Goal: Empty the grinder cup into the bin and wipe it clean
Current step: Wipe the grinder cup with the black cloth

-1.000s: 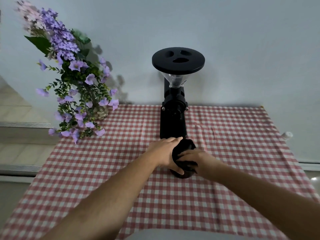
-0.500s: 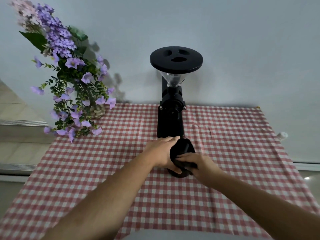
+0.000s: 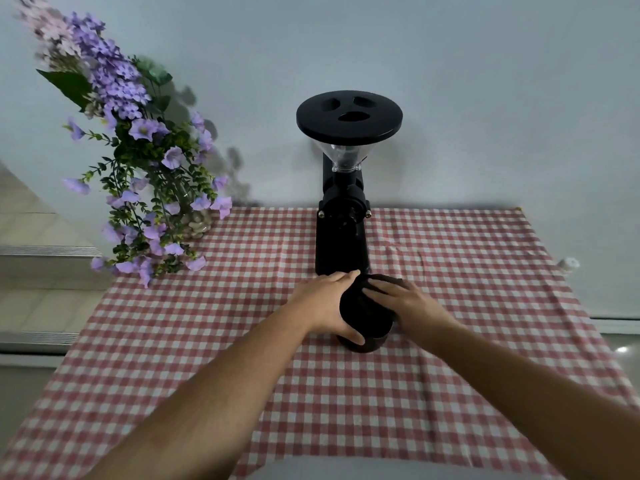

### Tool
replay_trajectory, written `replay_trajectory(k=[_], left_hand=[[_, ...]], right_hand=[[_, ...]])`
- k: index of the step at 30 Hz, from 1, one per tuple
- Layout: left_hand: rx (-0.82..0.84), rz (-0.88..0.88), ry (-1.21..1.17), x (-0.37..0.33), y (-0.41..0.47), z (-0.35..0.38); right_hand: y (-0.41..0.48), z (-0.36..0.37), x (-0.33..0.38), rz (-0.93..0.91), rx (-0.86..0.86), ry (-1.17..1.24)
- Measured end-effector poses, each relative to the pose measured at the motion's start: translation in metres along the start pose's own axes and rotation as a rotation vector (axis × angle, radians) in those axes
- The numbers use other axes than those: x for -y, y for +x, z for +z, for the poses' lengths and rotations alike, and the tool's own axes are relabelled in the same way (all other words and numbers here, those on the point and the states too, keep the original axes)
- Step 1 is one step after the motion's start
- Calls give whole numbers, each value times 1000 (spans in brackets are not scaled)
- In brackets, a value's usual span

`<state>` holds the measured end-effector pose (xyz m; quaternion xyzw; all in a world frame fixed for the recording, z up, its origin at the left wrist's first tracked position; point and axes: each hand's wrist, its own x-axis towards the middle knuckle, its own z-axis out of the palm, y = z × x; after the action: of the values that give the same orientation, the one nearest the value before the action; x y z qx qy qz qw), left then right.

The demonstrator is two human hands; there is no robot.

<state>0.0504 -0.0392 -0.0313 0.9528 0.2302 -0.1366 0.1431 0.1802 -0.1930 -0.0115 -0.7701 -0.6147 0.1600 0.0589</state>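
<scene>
Red-and-white checked cloth [image 3: 242, 341] covers the table, which stands against a plain pale wall [image 3: 485, 81]. At the back edge of the cloth, close to the wall, stands a tall black grinder [image 3: 341, 233] with a clear funnel and a wide black lid [image 3: 349, 115] bearing three oval hollows. To its left a bunch of purple flowers [image 3: 138, 157] spills over the cloth corner from a glass vase [image 3: 197, 223] with pebbles inside. A small white object [image 3: 568, 264] sits beyond the cloth's right edge; what it is cannot be told.

Just in front of the grinder's base sits the black cup [image 3: 367, 317], resting on the cloth, tilted toward the camera so its dark mouth shows. Whether anything lies inside is too dark to tell. The left hand [image 3: 325, 306] wraps the cup's left side, fingers curled over the far rim and thumb pressed on the near lower edge. The right hand [image 3: 401, 301] lies over the cup's right side and top, its fingers [image 3: 377, 289] spread flat across the rim. Both hands touch the cup, and both forearms reach in from the bottom of the view.
</scene>
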Motion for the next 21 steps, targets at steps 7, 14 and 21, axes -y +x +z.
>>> replay_trajectory(k=[7, 14, 21], left_hand=[[12, 2, 28, 2, 1, 2], [11, 10, -36, 1, -1, -2], [13, -1, 34, 2, 2, 0]], right_hand=[[-17, 6, 19, 237, 109, 130], [6, -34, 10, 78, -63, 73], [-25, 26, 7, 234, 14, -17]])
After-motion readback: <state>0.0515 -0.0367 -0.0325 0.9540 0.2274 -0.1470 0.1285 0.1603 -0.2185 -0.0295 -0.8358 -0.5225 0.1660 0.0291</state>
